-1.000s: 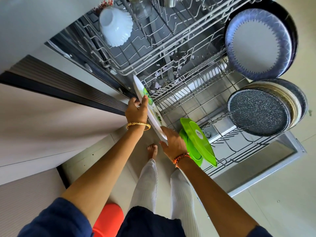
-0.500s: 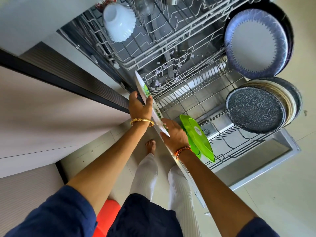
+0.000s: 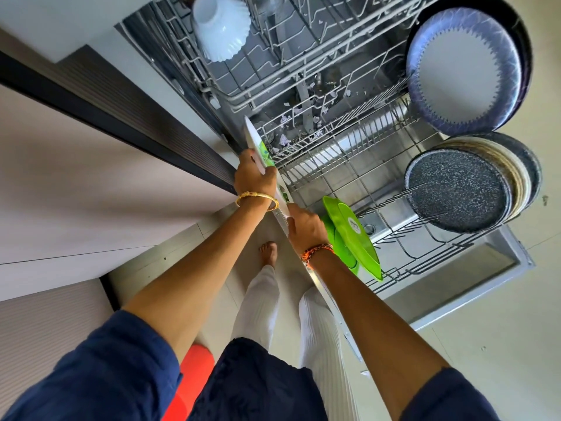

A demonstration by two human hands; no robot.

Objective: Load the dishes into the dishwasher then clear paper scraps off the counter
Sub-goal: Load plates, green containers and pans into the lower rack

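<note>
Hands both grip a white plate over the dishwasher's lower rack, pale floor beneath.

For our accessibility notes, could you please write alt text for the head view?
Both hands, left hand and right hand, hold a white plate on edge beside the open dishwasher's lower rack, where green plates and dark plates already stand.
</note>
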